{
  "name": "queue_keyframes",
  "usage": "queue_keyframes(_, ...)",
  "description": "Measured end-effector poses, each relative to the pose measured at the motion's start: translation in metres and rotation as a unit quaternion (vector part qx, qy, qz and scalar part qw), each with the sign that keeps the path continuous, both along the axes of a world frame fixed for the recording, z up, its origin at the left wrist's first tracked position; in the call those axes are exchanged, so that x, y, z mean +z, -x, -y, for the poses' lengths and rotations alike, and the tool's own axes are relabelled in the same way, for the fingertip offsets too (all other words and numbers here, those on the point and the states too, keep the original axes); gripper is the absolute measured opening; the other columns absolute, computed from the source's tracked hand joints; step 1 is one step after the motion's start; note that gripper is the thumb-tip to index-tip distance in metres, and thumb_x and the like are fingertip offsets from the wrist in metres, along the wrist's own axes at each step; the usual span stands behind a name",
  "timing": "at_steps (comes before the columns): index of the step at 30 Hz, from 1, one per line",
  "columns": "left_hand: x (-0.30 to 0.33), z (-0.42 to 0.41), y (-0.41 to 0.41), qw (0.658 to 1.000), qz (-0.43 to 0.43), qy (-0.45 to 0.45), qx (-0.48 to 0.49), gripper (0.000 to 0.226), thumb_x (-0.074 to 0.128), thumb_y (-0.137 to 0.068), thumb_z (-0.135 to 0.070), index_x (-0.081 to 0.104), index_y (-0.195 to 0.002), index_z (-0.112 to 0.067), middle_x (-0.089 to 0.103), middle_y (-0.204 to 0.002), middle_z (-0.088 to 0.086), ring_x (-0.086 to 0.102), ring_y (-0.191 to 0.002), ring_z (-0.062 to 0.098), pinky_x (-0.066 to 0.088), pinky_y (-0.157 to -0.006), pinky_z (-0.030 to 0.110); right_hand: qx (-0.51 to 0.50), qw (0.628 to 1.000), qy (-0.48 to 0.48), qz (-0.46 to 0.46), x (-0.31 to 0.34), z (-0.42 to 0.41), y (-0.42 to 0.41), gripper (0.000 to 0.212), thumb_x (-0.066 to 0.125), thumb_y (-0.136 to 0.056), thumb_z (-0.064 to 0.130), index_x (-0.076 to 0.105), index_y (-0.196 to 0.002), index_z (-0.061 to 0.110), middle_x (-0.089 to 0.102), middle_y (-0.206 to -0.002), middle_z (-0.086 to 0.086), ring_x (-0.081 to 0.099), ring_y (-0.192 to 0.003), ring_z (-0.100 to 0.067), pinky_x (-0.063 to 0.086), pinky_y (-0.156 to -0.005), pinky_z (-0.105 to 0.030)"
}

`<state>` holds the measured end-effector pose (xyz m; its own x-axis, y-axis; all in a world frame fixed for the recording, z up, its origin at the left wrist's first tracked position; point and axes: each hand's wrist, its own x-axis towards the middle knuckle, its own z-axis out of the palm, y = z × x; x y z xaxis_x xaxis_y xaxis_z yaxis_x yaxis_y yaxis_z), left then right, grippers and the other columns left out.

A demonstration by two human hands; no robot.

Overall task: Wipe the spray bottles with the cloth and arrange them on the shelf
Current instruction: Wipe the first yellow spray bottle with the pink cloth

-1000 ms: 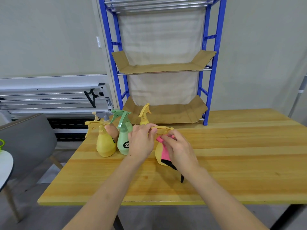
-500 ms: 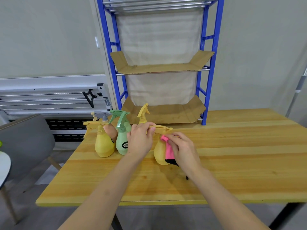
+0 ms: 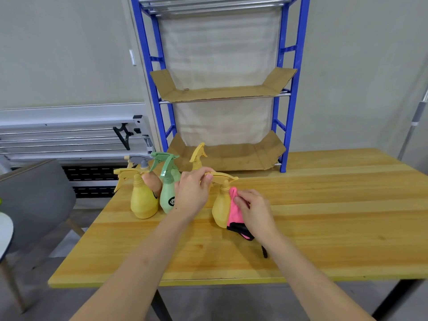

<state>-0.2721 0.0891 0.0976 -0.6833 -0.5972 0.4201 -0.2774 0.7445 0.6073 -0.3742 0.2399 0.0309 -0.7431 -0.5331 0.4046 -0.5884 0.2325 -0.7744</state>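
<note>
Pinching the trigger head of a yellow spray bottle (image 3: 220, 209), the left hand (image 3: 193, 193) steadies it upright on the wooden worktop (image 3: 324, 216). The right hand (image 3: 256, 210) presses a pink cloth (image 3: 234, 212) against the bottle's side, fingers (image 3: 240, 201) curled over it. Other spray bottles (image 3: 155, 193) stand grouped just left, before the blue shelf (image 3: 290, 89).

Matt yellow plastic spray bottle (image 3: 221, 210) beside a soft pink cloth (image 3: 234, 210) with black trim. The table (image 3: 324, 216) is smooth, lightly glossy varnished wood (grain visible). The shelf (image 3: 287, 89) has painted blue metal uprights, bare steel rails and dull brown cardboard liners (image 3: 222, 92).
</note>
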Motion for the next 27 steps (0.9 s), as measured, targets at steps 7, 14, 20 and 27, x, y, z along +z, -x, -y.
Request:
queue_keyframes(7, 0.000, 0.010, 0.004, 0.997, -0.036, -0.065, -0.019, 0.022, 0.058, -0.102, -0.038, 0.056, -0.115, -0.056, 0.065, -0.098, -0.018, 0.060, -0.103, 0.020, 0.050, -0.094, 0.057, -0.008, 0.999, -0.012, 0.042, -0.011, -0.021, -0.002, 0.048, 0.070, -0.098, 0.022, 0.060, -0.144, 0.026, 0.060, -0.128, 0.011, 0.057, -0.116, -0.007, 0.052, -0.100, -0.028)
queue_keyframes(14, -0.025, -0.024, -0.013, 0.979, -0.163, -0.116, 0.050, 0.004, 0.061, -0.101, -0.026, 0.064, -0.099, -0.028, 0.068, -0.090, -0.012, 0.063, -0.084, 0.007, 0.055, -0.077, 0.035, -0.045, 0.990, 0.126, -0.036, -0.005, -0.024, 0.010, 0.029, 0.071, -0.096, 0.008, 0.077, -0.121, 0.021, 0.065, -0.115, 0.008, 0.056, -0.107, 0.013, 0.045, -0.091, -0.007)
queue_keyframes(20, -0.052, -0.041, -0.006, 0.992, -0.098, -0.076, 0.022, 0.029, 0.058, -0.104, -0.024, 0.068, -0.131, -0.021, 0.071, -0.124, -0.008, 0.065, -0.111, 0.007, 0.048, -0.093, 0.020, 0.057, 0.995, 0.075, 0.040, -0.010, -0.001, 0.008, 0.034, 0.061, -0.101, 0.005, 0.076, -0.123, 0.027, 0.074, -0.101, 0.018, 0.066, -0.083, 0.006, 0.050, -0.075, -0.014)
queue_keyframes(27, -0.049, -0.041, 0.004, 0.989, -0.090, -0.108, 0.049, 0.036, 0.057, -0.105, -0.028, 0.063, -0.139, -0.019, 0.070, -0.130, -0.004, 0.063, -0.123, 0.013, 0.043, -0.095, 0.020, 0.047, 0.976, 0.145, 0.157, -0.015, 0.004, 0.006, 0.016, 0.064, -0.104, 0.027, 0.074, -0.115, 0.022, 0.078, -0.103, 0.007, 0.071, -0.096, -0.004, 0.054, -0.086, -0.023)
